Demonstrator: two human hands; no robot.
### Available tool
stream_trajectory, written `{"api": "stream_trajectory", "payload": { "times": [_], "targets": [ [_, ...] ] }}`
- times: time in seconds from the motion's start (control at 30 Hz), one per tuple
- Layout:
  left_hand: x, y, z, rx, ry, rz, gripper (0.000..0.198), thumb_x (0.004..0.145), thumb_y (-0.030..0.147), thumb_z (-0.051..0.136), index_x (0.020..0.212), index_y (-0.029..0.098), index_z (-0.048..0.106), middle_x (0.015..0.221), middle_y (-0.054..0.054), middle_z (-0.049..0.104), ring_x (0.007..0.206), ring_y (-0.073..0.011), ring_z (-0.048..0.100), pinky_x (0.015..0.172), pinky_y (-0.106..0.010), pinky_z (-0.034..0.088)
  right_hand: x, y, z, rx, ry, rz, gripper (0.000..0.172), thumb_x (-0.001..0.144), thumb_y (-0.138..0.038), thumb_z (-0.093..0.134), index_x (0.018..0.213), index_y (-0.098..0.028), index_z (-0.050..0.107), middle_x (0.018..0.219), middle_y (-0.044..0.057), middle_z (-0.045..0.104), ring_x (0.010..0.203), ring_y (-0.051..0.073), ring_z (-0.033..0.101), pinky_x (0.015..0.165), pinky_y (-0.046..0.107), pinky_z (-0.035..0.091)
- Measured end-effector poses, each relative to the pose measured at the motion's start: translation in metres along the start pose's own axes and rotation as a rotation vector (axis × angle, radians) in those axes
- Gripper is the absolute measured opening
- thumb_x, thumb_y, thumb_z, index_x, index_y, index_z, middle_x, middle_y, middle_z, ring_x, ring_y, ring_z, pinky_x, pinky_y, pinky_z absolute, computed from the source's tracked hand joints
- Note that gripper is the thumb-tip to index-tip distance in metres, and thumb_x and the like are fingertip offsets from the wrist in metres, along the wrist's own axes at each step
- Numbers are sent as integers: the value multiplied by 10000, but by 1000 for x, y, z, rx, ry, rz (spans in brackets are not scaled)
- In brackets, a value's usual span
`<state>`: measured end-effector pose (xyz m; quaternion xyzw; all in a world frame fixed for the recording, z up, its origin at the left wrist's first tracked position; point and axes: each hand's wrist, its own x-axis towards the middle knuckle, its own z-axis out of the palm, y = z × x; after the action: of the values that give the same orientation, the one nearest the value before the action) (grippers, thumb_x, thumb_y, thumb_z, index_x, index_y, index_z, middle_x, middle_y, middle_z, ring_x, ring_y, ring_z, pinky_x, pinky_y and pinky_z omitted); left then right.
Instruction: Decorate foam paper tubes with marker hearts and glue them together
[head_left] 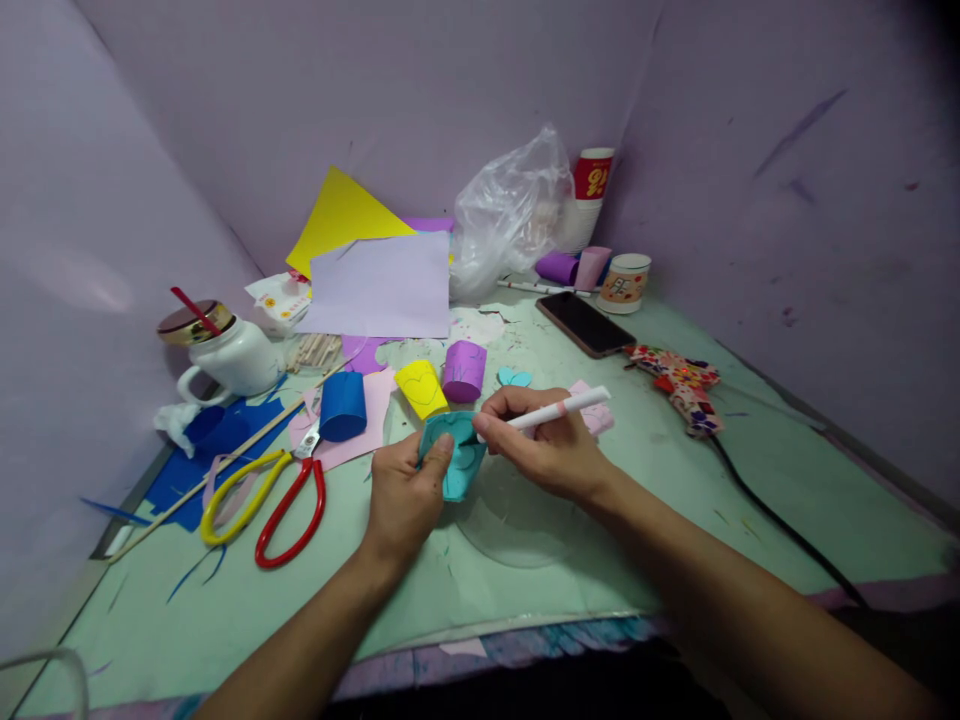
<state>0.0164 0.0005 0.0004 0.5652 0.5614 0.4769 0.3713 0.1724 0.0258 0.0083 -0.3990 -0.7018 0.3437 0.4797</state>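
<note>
My left hand (403, 492) is closed around a teal paper cup (454, 455), holding it tilted just above the green table (675, 500). My right hand (547, 445) pinches a white pen (559, 410), and the pen's tip rests on the teal cup's side, where a drawn outline shows. Just behind the hands stand a yellow paper cup (421, 388) with a heart outline, a purple paper cup (464, 370) and a blue paper cup (343, 405).
Red and yellow scissors (285, 495) lie to the left beside a long wooden stick (225, 465). A white mug jar (225, 352), coloured paper sheets (382, 285), a plastic bag (510, 215), a phone (585, 322) and a patterned glue gun (679, 385) with a black cord surround the work spot.
</note>
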Motion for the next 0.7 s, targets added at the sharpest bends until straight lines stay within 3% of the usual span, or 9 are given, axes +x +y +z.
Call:
{"api": "stream_trajectory", "payload": {
  "times": [0.1,0.7],
  "targets": [
    [0,2,0,-12,-7,0,314,732,366,567,495,176,487,458,40,424,439,-88,338,403,-217,283,1,0,-1,-11,35,29,227,791,-291,590,615,-146,582,530,-18,555,491,71,467,454,189,359],
    [1,0,0,3,-19,-8,297,726,367,579,518,170,502,476,39,433,463,-92,351,428,-218,308,1,1,0,10,-41,-11,187,798,-251,589,648,-141,608,534,-31,552,483,59,452,450,177,348]
  ]
}}
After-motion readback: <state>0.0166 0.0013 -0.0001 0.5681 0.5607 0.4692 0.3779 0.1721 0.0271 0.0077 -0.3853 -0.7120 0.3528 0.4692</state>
